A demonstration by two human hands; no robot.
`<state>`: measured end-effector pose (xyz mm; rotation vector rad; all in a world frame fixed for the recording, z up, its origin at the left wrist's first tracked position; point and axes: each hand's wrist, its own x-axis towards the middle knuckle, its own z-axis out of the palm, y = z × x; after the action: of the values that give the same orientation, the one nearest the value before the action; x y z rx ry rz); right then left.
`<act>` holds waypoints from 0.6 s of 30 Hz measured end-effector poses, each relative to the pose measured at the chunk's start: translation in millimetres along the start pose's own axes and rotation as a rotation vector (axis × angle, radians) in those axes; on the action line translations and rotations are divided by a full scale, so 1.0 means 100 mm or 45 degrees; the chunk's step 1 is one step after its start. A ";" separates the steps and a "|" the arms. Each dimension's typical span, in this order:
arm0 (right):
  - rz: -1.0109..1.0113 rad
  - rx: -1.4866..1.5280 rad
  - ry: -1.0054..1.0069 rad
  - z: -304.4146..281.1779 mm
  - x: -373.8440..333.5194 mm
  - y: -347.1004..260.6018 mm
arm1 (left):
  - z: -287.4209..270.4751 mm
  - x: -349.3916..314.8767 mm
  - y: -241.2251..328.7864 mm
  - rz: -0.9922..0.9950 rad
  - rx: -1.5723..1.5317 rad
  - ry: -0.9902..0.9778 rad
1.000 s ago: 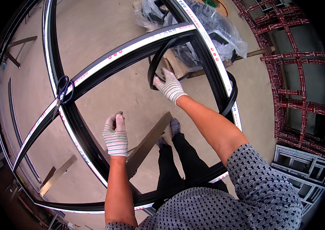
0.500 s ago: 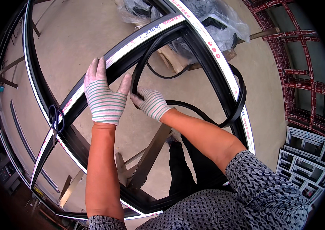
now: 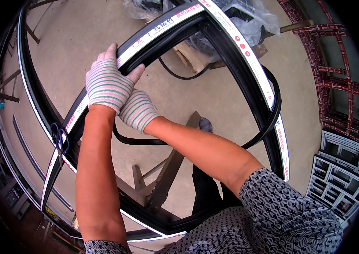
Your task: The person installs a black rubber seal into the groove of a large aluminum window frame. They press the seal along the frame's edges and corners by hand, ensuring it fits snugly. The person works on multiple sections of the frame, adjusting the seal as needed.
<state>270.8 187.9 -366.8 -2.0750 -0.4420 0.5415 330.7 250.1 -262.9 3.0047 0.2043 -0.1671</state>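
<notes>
Both gloved hands' grip on frame bar [image 3: 154, 36], black gasket [image 3: 137, 142] trailing beneath.

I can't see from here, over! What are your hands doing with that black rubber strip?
Left hand flat on black window frame. Right hand grips rubber strip beside it. Scissors lie on frame, clear of hands.

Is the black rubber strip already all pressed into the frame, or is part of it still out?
Partly out. The black rubber strip hangs in loose loops beside the frame; both hands press on the bar.

Clear plastic bag [image 3: 247, 21] at top, beyond the frame
</notes>
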 end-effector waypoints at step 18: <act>0.258 0.214 -0.061 -0.37 -0.06 -0.20 | 0.01 0.08 -0.07 0.089 -0.132 -0.037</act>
<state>283.8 169.8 -330.3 -1.9584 -0.2067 0.7244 337.2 257.9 -265.6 2.8997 0.1010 -0.1871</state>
